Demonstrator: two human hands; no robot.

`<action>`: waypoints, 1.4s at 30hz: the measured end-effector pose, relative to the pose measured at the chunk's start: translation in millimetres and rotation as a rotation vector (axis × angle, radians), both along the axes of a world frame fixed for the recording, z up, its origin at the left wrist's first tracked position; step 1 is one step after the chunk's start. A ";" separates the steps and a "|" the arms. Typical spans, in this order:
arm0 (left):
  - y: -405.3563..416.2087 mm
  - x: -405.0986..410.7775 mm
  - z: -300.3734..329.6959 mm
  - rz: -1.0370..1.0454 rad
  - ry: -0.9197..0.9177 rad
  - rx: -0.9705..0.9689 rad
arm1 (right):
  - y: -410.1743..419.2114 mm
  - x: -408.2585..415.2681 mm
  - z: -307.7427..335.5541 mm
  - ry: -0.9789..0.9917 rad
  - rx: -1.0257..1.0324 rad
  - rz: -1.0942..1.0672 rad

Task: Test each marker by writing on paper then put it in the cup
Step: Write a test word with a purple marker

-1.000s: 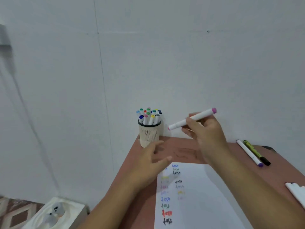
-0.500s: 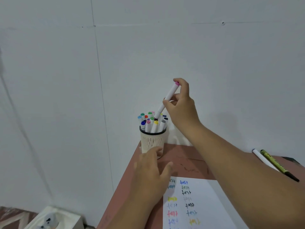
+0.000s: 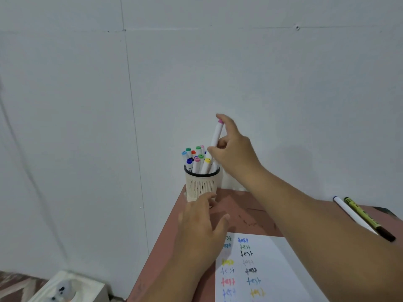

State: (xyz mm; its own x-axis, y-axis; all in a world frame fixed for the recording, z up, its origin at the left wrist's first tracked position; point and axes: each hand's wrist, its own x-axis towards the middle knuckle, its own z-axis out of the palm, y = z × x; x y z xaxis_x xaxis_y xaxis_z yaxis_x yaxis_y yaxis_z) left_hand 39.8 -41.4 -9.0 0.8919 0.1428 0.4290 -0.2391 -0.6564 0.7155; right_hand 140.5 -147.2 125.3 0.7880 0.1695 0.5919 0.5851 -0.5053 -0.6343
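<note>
A white ribbed cup (image 3: 201,188) with a black rim stands at the table's far left corner, filled with several capped markers. My right hand (image 3: 234,153) pinches a white marker with a pink cap (image 3: 217,133), nearly upright, its lower end down among the markers in the cup. My left hand (image 3: 201,223) hovers with fingers spread just in front of the cup's base. The white paper (image 3: 281,269) with coloured "test" words lies near me on the table.
A white marker (image 3: 349,211) and a yellow-green marker (image 3: 368,219) with a dark cap lie side by side at the right of the reddish-brown table (image 3: 239,205). The white wall rises directly behind the cup. A white object (image 3: 65,288) sits on the floor at lower left.
My right hand carried the pink-capped marker from above the table to the cup, tilting it upright and lowering its end in. My left hand moved closer to the cup's base.
</note>
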 end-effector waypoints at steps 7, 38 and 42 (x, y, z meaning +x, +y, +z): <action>1.2 1.4 -0.6 -0.024 -0.036 0.011 | 10.2 9.1 -29.3 0.005 -0.333 -0.158; -168.4 67.2 24.0 -0.467 0.112 0.476 | -292.0 -26.9 -93.0 0.426 -0.740 -0.781; -162.7 59.0 24.8 -0.445 0.092 0.458 | -272.5 -28.9 -86.6 0.557 -0.611 -0.725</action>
